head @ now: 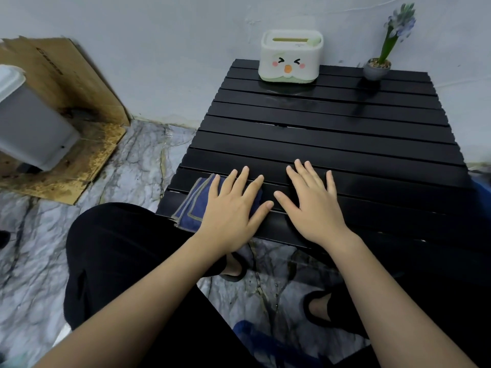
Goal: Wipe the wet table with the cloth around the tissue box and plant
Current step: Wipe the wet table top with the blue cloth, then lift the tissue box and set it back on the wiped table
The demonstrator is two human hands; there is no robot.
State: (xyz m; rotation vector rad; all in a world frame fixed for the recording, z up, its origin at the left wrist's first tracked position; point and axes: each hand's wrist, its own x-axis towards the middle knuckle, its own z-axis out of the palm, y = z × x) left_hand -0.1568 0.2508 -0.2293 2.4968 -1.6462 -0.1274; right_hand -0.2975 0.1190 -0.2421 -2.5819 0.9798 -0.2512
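Wiping looked not yet begun. Left hand (233, 211) lay flat, fingers straight, on the folded blue cloth (195, 205) at the table's (345, 144) lower-left edge; right hand (313, 205) flat on bare slats, holding nothing. Next move probably a grip on the cloth, then strokes toward the tissue box (291, 58) and plant (378, 63) (top of frame, by the wall). Black slats glossy, wet patch near the box; marble floor, bin (34, 120) upper left.
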